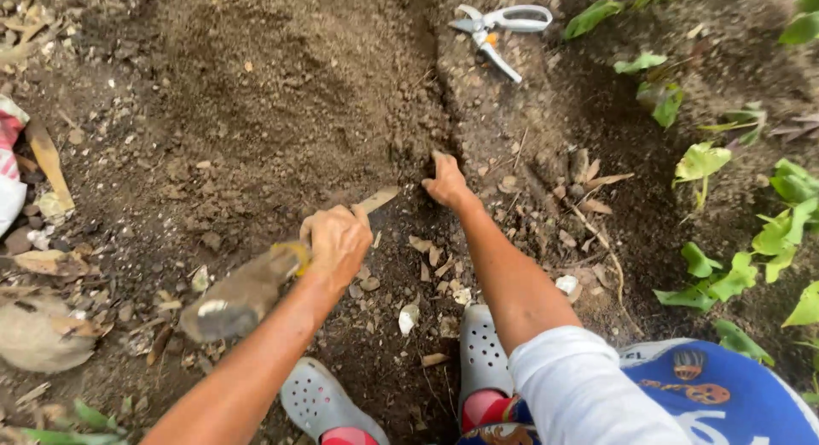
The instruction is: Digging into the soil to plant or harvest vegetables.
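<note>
My left hand [339, 240] is closed around a muddy digging tool [243, 296]. Its thick wooden handle runs back to the lower left, and its narrow blade [378, 199] points at the dark soil. Just right of the blade, my right hand [447, 182] presses fingers-down into the earth at the near end of a furrow [435, 78] that runs away from me. The right hand's fingertips are partly buried and I see nothing held in it. Loose, worked soil [281, 95] spreads to the left of the furrow.
White-handled shears [499, 23] lie on the ground at the far end of the furrow. Green leafy plants [725, 274] line the right side. My grey clogs [482, 353] stand below my hands. A red-and-white bag [8, 168] and a rounded stone [38, 334] sit at the left.
</note>
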